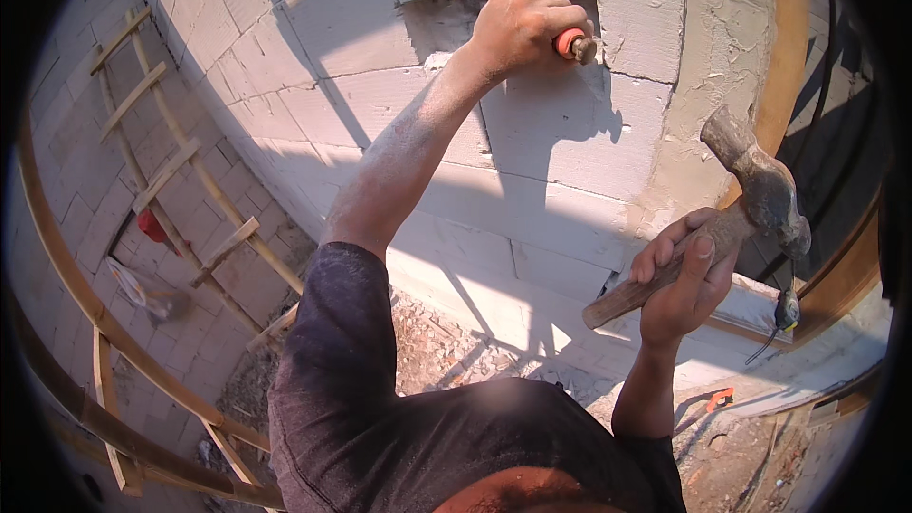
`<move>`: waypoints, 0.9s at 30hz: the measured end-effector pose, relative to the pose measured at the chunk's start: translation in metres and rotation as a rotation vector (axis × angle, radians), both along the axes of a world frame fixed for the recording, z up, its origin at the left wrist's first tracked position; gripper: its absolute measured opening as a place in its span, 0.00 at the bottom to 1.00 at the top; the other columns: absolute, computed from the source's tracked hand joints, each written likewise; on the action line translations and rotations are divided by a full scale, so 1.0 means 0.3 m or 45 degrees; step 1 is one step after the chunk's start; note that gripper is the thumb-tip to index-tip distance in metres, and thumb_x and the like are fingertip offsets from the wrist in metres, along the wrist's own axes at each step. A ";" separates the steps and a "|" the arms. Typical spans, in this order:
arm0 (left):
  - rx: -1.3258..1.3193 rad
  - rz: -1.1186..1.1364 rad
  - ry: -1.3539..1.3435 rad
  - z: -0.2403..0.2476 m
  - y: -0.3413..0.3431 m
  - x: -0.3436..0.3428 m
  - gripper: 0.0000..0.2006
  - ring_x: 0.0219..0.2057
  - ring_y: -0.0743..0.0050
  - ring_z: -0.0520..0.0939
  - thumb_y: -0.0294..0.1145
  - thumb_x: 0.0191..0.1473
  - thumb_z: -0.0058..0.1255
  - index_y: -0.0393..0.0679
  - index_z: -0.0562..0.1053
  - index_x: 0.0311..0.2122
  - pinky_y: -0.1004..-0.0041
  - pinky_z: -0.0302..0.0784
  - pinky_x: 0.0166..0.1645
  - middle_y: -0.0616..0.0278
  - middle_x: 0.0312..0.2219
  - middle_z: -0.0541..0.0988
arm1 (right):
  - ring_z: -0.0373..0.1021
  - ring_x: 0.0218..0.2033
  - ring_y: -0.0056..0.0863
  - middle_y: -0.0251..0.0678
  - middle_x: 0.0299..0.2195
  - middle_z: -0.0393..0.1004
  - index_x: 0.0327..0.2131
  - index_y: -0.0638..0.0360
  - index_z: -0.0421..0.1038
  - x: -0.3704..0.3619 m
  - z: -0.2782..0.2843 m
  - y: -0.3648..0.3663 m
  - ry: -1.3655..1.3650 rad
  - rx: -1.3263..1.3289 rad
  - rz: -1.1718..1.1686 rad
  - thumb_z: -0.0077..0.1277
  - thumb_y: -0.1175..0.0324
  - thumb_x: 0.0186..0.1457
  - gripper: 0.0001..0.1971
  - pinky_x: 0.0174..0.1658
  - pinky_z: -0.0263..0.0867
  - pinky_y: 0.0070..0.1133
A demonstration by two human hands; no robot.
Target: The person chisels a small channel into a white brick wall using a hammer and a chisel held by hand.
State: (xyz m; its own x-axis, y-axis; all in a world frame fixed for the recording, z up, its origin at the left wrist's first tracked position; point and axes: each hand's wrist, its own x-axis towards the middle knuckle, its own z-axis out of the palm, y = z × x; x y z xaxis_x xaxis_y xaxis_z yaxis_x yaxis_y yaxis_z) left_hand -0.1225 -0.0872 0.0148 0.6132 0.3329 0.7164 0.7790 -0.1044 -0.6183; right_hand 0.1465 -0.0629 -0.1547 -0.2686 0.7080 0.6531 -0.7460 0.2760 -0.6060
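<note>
My left hand [522, 27] is closed around the red-orange grip of a chisel [572, 42], whose worn metal end sticks out on the right side of the fist. The fist sits at a rectangular recess [426, 27] cut into a white block wall [560, 138]; the chisel's other end is hidden behind the hand. Lower and to the right, my right hand [686, 275] grips the wooden handle of a hammer [768, 188]. The hammer's worn metal head points up, apart from the chisel and the wall.
A wooden ladder [171, 133] leans at the left, with a plastic bag [147, 287] and a red cloth [154, 226] near it. Curved poles [76, 285] cross the lower left. A wooden frame [787, 28] edges the opening at right. Rubble [432, 347] covers the ground.
</note>
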 end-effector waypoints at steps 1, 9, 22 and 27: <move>-0.008 -0.011 0.000 -0.009 -0.009 -0.011 0.08 0.20 0.69 0.78 0.32 0.41 0.63 0.50 0.73 0.22 0.70 0.73 0.23 0.68 0.17 0.75 | 0.61 0.15 0.20 0.36 0.23 0.63 0.46 0.64 0.59 -0.017 -0.015 -0.007 0.004 0.029 -0.012 0.38 0.57 0.70 0.17 0.19 0.63 0.20; -0.193 -0.129 0.107 -0.021 0.002 0.014 0.10 0.22 0.72 0.80 0.33 0.35 0.64 0.55 0.74 0.25 0.71 0.74 0.26 0.73 0.18 0.75 | 0.61 0.17 0.21 0.38 0.24 0.63 0.47 0.65 0.57 -0.116 -0.078 -0.076 0.090 0.094 -0.101 0.40 0.52 0.69 0.21 0.21 0.64 0.21; -0.089 0.089 0.027 -0.004 0.038 0.000 0.10 0.25 0.70 0.83 0.35 0.36 0.66 0.55 0.77 0.27 0.70 0.75 0.26 0.71 0.21 0.80 | 0.60 0.14 0.17 0.33 0.20 0.64 0.42 0.64 0.57 -0.251 0.079 -0.060 -0.099 -0.134 0.078 0.37 0.61 0.70 0.13 0.16 0.59 0.17; -0.094 0.074 0.024 0.013 0.049 0.018 0.10 0.25 0.69 0.83 0.36 0.37 0.66 0.55 0.77 0.27 0.68 0.75 0.26 0.70 0.21 0.80 | 0.60 0.14 0.17 0.33 0.21 0.63 0.41 0.62 0.60 -0.313 0.063 -0.067 0.274 -0.098 -0.198 0.36 0.63 0.71 0.11 0.17 0.61 0.17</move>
State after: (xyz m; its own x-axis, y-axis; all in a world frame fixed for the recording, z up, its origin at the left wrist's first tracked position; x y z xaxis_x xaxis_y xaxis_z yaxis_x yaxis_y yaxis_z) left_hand -0.1173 -0.0725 0.0186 0.6043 0.4197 0.6772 0.7734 -0.1048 -0.6252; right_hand 0.0526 -0.0829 -0.1357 -0.0138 0.7795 0.6263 -0.8123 0.3566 -0.4616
